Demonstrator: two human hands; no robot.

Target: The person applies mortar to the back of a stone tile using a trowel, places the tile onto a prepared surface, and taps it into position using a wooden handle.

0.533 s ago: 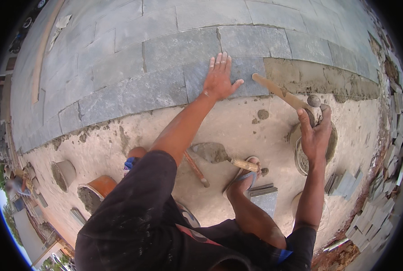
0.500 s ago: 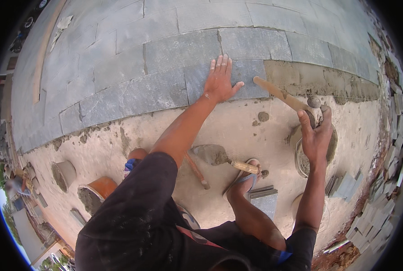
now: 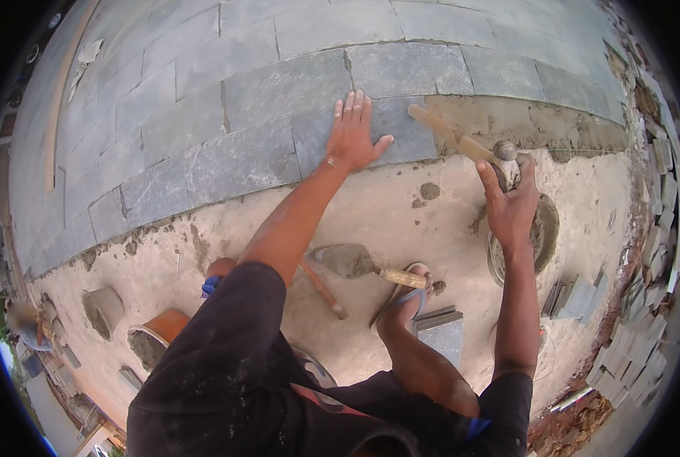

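Your L hand lies palm-down on the dark slate tile, prob. to steady it: four fingers straight and close together w/ slim gaps, thumb stuck out to the right, tips up by the tile's far joint. The tile ends the laid part of the near row; a paler slab sits on its left, bare mortar bed on its right. A thin string line shows farther right of the tile, along the bed's near side, prob. an edge guide.

Your R hand, right of the tile and nearer you, grips a hammer by its rounded head, thumb one side, fingers curled round the other; how tight, can't tell. The wood handle points away to the left, its end over the tile's right part, seemingly so wood rather than head faces the slate; can't tell if it's touching.

Pose: L arm reaches fwd on a diagonal from near-left of the tile, elbow only a bit bent; R forearm runs nearly straight away from you, wrist near the bucket, which stands right and on the near side of the tile, mortar prob. within reach. The trowel lies on the near side of the tile, handle by your R foot, prob. parked handy.
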